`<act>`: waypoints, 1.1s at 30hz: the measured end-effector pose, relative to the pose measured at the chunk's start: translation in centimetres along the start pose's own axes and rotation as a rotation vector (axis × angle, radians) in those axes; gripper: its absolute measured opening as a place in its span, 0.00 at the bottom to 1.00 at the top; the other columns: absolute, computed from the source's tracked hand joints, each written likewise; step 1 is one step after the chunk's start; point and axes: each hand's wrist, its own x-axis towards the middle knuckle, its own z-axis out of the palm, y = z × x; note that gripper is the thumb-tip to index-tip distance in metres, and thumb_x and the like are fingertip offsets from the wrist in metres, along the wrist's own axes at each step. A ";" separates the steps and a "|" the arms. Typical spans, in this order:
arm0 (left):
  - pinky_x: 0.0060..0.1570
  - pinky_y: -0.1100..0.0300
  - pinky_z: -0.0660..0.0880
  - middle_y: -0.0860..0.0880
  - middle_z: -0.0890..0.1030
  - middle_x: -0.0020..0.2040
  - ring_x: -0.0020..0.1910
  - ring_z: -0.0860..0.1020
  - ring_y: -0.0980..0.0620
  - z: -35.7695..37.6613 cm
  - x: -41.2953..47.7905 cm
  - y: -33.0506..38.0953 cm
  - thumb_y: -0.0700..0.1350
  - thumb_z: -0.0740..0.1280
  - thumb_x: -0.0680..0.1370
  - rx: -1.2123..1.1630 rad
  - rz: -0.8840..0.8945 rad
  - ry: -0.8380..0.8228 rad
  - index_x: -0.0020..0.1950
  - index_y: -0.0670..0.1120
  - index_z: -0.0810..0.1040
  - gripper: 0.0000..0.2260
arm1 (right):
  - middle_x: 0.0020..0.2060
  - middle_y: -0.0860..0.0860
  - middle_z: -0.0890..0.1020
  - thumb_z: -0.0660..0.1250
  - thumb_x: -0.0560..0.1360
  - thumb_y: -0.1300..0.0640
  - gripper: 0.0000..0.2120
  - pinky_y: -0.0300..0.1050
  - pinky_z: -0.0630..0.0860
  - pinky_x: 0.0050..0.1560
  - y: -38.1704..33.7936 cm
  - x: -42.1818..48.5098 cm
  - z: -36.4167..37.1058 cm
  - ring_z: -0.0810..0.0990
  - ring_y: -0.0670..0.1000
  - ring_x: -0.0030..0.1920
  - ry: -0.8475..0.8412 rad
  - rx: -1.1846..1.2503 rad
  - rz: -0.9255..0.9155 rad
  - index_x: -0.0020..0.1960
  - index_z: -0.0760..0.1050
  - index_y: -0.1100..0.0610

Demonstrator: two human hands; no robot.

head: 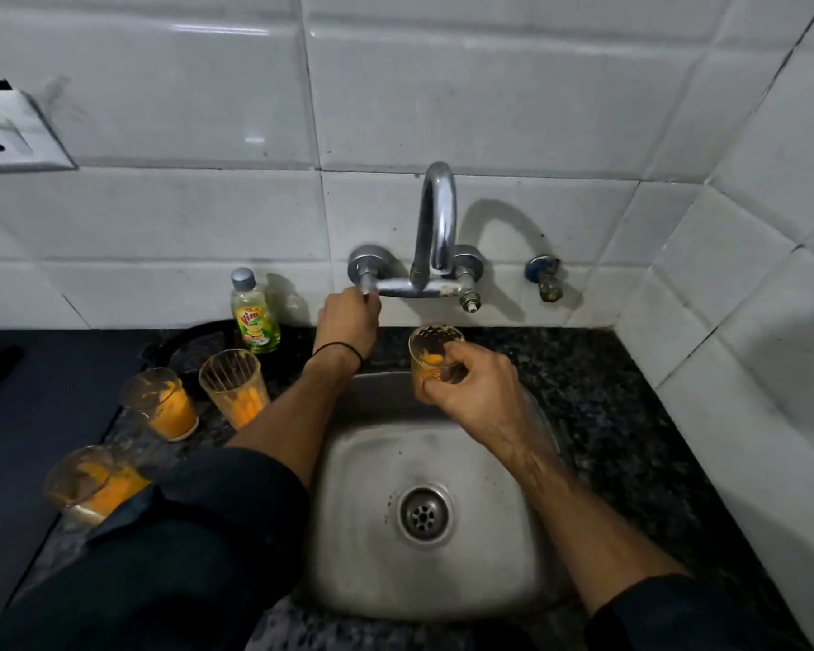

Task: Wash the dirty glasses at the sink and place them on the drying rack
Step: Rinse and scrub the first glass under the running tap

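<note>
My right hand (pixel 471 385) grips a small glass (pixel 431 352) smeared with orange residue, held over the back of the steel sink (pixel 363 547) below the tap spout (pixel 440 213). My left hand (pixel 348 317) reaches up and holds the tap's left handle (pixel 366 277). No water is visibly running. Three more dirty glasses with orange residue stand on the counter to the left: one tall ribbed (pixel 233 387), one shorter (pixel 163 404), and one nearest me (pixel 88 483), partly behind my left sleeve.
A dish soap bottle (pixel 254 314) stands against the tiled wall left of the tap. A second valve (pixel 546 277) sticks out of the wall on the right. Dark granite counter (pixel 607 415) surrounds the sink. A wall socket (pixel 5 133) is upper left.
</note>
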 end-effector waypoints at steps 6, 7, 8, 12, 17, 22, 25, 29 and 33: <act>0.34 0.65 0.75 0.46 0.77 0.30 0.31 0.77 0.48 0.2 -1.4 0.5 0.52 0.62 0.83 -0.377 -0.162 0.070 0.30 0.46 0.72 0.22 | 0.33 0.47 0.79 0.76 0.65 0.48 0.14 0.50 0.77 0.36 1.5 0.5 -0.3 0.78 0.48 0.34 -0.032 0.072 -0.040 0.38 0.75 0.56; 0.33 0.67 0.75 0.45 0.77 0.31 0.30 0.77 0.49 0.5 -1.8 0.3 0.52 0.63 0.82 -0.469 -0.200 0.063 0.32 0.46 0.73 0.20 | 0.33 0.47 0.79 0.76 0.64 0.48 0.14 0.50 0.78 0.36 1.7 0.6 -0.4 0.78 0.48 0.34 -0.043 0.081 -0.043 0.37 0.75 0.56; 0.35 0.63 0.77 0.44 0.79 0.34 0.31 0.78 0.49 1.2 -2.1 -0.2 0.52 0.63 0.82 -0.586 -0.240 0.046 0.36 0.45 0.75 0.17 | 0.33 0.47 0.79 0.75 0.64 0.47 0.14 0.50 0.78 0.36 1.8 0.6 -0.4 0.78 0.48 0.35 -0.050 0.092 -0.043 0.37 0.75 0.55; 0.34 0.59 0.77 0.41 0.81 0.51 0.38 0.79 0.52 4.3 -6.7 -2.3 0.35 0.63 0.80 -0.808 -0.271 -0.197 0.67 0.39 0.72 0.15 | 0.34 0.47 0.81 0.76 0.63 0.50 0.12 0.50 0.79 0.38 2.0 1.0 -0.3 0.80 0.48 0.36 -0.098 0.168 -0.071 0.39 0.79 0.56; 0.56 0.61 0.77 0.51 0.84 0.56 0.57 0.82 0.53 5.1 -8.9 -3.1 0.35 0.75 0.66 -0.797 0.100 -0.518 0.65 0.43 0.76 0.28 | 0.35 0.45 0.84 0.80 0.63 0.61 0.11 0.37 0.78 0.38 1.0 1.2 -1.1 0.81 0.40 0.35 -0.273 0.314 -0.105 0.34 0.80 0.49; 0.47 0.63 0.78 0.53 0.87 0.46 0.46 0.83 0.58 4.7 -8.4 -1.2 0.28 0.74 0.68 -0.923 0.063 -0.388 0.55 0.42 0.81 0.18 | 0.55 0.52 0.83 0.77 0.67 0.64 0.08 0.41 0.75 0.57 0.6 1.3 -1.3 0.80 0.49 0.57 -0.217 0.345 -0.162 0.42 0.80 0.56; 0.49 0.59 0.79 0.48 0.86 0.49 0.48 0.83 0.53 5.6 -8.9 -0.3 0.45 0.78 0.66 -0.905 -0.041 -0.153 0.56 0.42 0.80 0.21 | 0.58 0.50 0.77 0.70 0.74 0.53 0.09 0.43 0.66 0.66 0.0 1.0 -0.9 0.71 0.48 0.62 0.026 0.006 -0.420 0.52 0.78 0.57; 0.41 0.58 0.78 0.50 0.82 0.41 0.39 0.79 0.53 6.8 -9.8 0.9 0.46 0.72 0.71 -0.718 -0.049 -0.032 0.49 0.42 0.75 0.12 | 0.46 0.48 0.80 0.60 0.82 0.46 0.14 0.51 0.71 0.60 -1.3 1.5 -1.0 0.78 0.49 0.50 -0.321 -0.200 -0.299 0.50 0.77 0.55; 0.50 0.54 0.81 0.45 0.84 0.46 0.47 0.82 0.55 6.3 -9.2 0.5 0.39 0.75 0.71 -0.913 0.036 -0.266 0.55 0.38 0.76 0.15 | 0.40 0.45 0.81 0.66 0.79 0.51 0.09 0.43 0.71 0.50 -2.4 3.8 -3.0 0.79 0.47 0.44 -0.648 -0.184 -0.227 0.42 0.78 0.51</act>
